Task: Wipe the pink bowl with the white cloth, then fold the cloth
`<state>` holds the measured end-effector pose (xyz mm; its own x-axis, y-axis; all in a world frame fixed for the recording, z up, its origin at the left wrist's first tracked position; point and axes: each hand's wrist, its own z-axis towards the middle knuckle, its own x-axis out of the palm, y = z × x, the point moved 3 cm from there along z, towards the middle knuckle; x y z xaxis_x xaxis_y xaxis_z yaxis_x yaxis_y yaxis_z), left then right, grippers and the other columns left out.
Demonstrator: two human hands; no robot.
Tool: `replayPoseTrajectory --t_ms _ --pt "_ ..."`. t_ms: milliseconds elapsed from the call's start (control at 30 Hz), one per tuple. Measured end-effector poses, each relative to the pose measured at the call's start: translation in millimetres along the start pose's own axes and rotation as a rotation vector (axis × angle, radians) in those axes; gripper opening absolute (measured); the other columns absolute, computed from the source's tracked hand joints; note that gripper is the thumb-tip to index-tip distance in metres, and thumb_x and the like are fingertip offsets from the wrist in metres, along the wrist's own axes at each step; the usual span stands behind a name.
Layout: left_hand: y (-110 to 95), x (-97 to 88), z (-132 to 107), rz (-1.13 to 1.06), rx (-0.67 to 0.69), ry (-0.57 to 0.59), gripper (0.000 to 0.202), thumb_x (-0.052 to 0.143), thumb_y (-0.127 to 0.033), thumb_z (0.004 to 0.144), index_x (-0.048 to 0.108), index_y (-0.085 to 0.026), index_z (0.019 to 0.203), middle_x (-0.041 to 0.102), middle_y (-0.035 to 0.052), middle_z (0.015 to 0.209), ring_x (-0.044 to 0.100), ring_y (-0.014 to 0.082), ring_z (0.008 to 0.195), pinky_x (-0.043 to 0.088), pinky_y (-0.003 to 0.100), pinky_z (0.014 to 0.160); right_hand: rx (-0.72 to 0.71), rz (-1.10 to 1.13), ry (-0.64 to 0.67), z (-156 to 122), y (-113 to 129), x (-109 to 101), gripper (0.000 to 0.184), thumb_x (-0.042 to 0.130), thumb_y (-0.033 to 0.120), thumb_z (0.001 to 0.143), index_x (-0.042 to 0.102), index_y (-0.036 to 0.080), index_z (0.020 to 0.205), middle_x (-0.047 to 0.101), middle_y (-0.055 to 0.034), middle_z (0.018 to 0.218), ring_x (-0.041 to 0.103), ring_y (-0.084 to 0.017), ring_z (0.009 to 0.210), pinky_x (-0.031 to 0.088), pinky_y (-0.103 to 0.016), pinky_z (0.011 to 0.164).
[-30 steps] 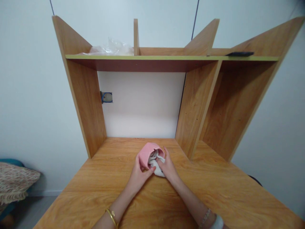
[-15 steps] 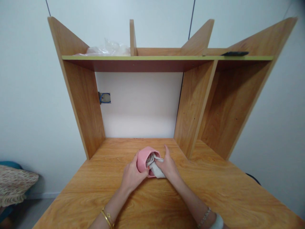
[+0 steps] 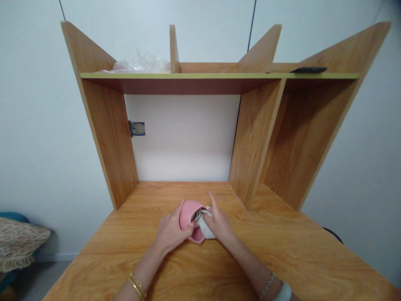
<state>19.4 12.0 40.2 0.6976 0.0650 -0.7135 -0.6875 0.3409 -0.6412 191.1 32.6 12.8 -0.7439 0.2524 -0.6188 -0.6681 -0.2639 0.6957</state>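
A pink bowl (image 3: pixel 187 212) is tilted on its side over the wooden desk, its opening turned toward the right. My left hand (image 3: pixel 173 229) grips it from the left, with the thumb at the rim and the fingers around the outside. A pale grey-white cloth (image 3: pixel 205 229) is bunched partly inside the opening and hangs out over the rim. My right hand (image 3: pixel 218 221) is closed on the cloth, its thumb pressed into the folds and its index finger pointing up. The far side of the bowl and some fingertips are hidden.
A wooden desk (image 3: pixel 131 259) carries a shelf unit (image 3: pixel 206 76) at its back. Clear plastic bags (image 3: pixel 140 63) and a flat dark item (image 3: pixel 309 70) lie on the upper shelf. Patterned woven fabric (image 3: pixel 23 238) is at the far left, and an open socket box (image 3: pixel 138 128) is in the wall.
The bowl has turned and its lower rim has come nearer to me. My right hand has moved a little left with the cloth, across the opening.
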Motion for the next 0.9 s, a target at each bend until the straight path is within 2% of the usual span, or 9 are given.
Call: replayPoseTrajectory --t_ms 100,200,267,333,400,533,700,900 --pt "6 3.4 4 -0.126 0.037 -0.058 0.066 0.050 -0.046 0.074 0.031 -0.017 0.131 0.060 0.0095 0.104 0.057 0.0228 0.089 0.042 0.035 0.081 0.030 0.122 -0.037 2 -4 3 0.071 0.043 0.016 0.073 0.012 0.019 0.137 0.063 0.0001 0.072 0.058 -0.016 0.063 0.042 -0.025 0.059" --pt "14 11.1 10 -0.322 0.055 -0.162 0.064 0.046 -0.048 0.078 0.028 -0.015 0.129 0.056 0.0078 0.096 0.056 0.0181 0.079 0.044 0.032 0.074 0.084 0.197 -0.109 3 -8 5 0.069 0.043 0.016 0.073 0.016 0.018 0.136 0.064 -0.0015 0.077 0.059 -0.016 0.066 0.044 -0.026 0.061" --pt "17 17.4 12 -0.425 0.052 -0.213 0.065 0.049 -0.049 0.076 0.027 -0.014 0.127 0.052 0.0092 0.102 0.055 0.0170 0.080 0.045 0.032 0.073 0.116 0.242 -0.175 4 -11 7 0.066 0.043 0.018 0.073 0.019 0.016 0.135 0.064 -0.0042 0.084 0.060 -0.018 0.073 0.046 -0.028 0.065" --pt "15 24.3 11 -0.510 0.057 -0.198 0.068 0.056 -0.048 0.072 0.027 -0.015 0.124 0.047 0.0115 0.113 0.054 0.0173 0.086 0.045 0.032 0.075 0.142 0.301 -0.230 4 -14 9 0.064 0.043 0.019 0.073 0.021 0.015 0.133 0.063 -0.0070 0.093 0.060 -0.018 0.080 0.046 -0.029 0.070" --pt "10 30.4 8 -0.586 0.064 -0.132 0.067 0.061 -0.045 0.069 0.029 -0.017 0.121 0.047 0.0112 0.116 0.053 0.0176 0.092 0.044 0.032 0.080 0.155 0.366 -0.247 5 -15 12 0.062 0.042 0.020 0.074 0.021 0.013 0.132 0.062 -0.0087 0.098 0.060 -0.019 0.085 0.046 -0.030 0.073" --pt "1 35.6 4 -0.681 0.052 -0.075 0.050 0.060 -0.038 0.071 0.037 -0.017 0.111 0.056 0.0068 0.105 0.055 0.0156 0.090 0.044 0.031 0.081 0.165 0.399 -0.231 7 -14 12 0.062 0.046 0.023 0.073 0.024 0.013 0.130 0.062 -0.0088 0.096 0.060 -0.019 0.084 0.047 -0.030 0.074" --pt "3 30.3 5 -0.553 0.037 -0.092 0.050 0.062 -0.038 0.069 0.042 -0.014 0.109 0.062 0.0064 0.091 0.059 0.0153 0.074 0.047 0.028 0.067 0.204 0.267 -0.181 9 -7 5 0.068 0.055 0.025 0.068 0.028 0.010 0.128 0.065 -0.0071 0.084 0.061 -0.020 0.078 0.046 -0.029 0.067" --pt "-1 11.3 0 -0.075 0.007 -0.156 0.061 0.059 -0.040 0.067 0.044 -0.017 0.121 0.064 0.0092 0.097 0.060 0.0228 0.081 0.045 0.034 0.072 0.225 -0.105 -0.147 6 8 -14 0.070 0.056 0.027 0.070 0.027 0.012 0.132 0.065 -0.0084 0.081 0.062 -0.021 0.073 0.040 -0.025 0.058"
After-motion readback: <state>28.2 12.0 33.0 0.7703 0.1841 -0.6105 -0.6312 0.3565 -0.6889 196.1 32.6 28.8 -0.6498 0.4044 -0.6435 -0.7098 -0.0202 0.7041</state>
